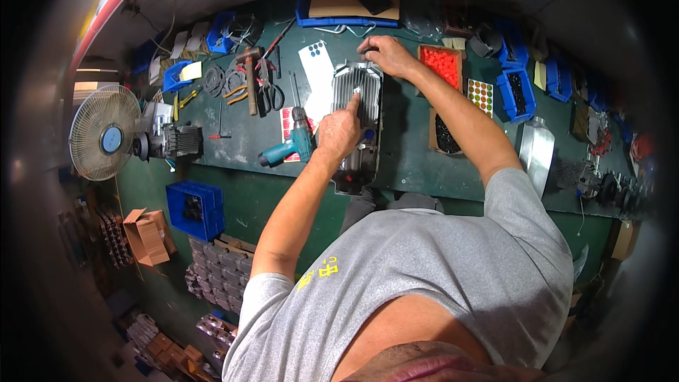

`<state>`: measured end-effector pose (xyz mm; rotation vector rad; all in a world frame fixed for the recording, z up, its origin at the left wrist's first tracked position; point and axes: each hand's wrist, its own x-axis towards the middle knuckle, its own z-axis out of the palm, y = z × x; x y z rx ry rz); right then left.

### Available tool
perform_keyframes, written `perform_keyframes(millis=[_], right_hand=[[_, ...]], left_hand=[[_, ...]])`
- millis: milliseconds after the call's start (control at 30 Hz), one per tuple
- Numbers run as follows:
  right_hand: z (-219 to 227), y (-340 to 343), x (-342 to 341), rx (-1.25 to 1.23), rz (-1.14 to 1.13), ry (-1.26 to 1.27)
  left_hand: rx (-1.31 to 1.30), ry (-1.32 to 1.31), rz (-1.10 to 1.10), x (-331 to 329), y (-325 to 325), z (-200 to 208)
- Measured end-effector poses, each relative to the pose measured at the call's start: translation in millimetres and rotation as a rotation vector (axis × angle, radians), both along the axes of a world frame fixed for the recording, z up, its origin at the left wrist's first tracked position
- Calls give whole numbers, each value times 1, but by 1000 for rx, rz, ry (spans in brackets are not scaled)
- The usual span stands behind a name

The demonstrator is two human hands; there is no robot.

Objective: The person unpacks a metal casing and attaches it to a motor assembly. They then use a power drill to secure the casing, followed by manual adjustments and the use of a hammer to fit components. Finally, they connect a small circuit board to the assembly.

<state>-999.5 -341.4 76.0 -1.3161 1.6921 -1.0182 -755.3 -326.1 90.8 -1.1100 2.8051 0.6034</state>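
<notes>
A finned, silvery metal housing (pixel 345 92) lies lengthwise on the green workbench in front of me. My left hand (pixel 339 132) rests on it, index finger stretched out onto the fins and the other fingers bent. At the housing's far end, my right hand (pixel 385 54) has its fingers drawn together at a small dark part; what they hold is too small to make out. A teal cordless drill (pixel 288 145) lies left of the housing, close to my left hand. Its nearer end shows an open, dark interior.
Left on the bench are a hammer (pixel 249 74), scissors (pixel 269 92) and a motor (pixel 180 141). A box of red caps (pixel 442 65), a box of black screws (pixel 445 134) and a sticker sheet (pixel 480 95) lie right. Blue bins (pixel 516 95) line the back; a fan (pixel 106 133) stands left.
</notes>
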Motion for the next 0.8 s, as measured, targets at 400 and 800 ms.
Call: perform_keyframes(millis=[400, 800], right_hand=[[1, -1, 0, -5, 24, 45], [-7, -2, -2, -29, -15, 70]], left_hand=[[-54, 47, -22, 2, -1, -8], [-64, 26, -28, 1, 0, -4]])
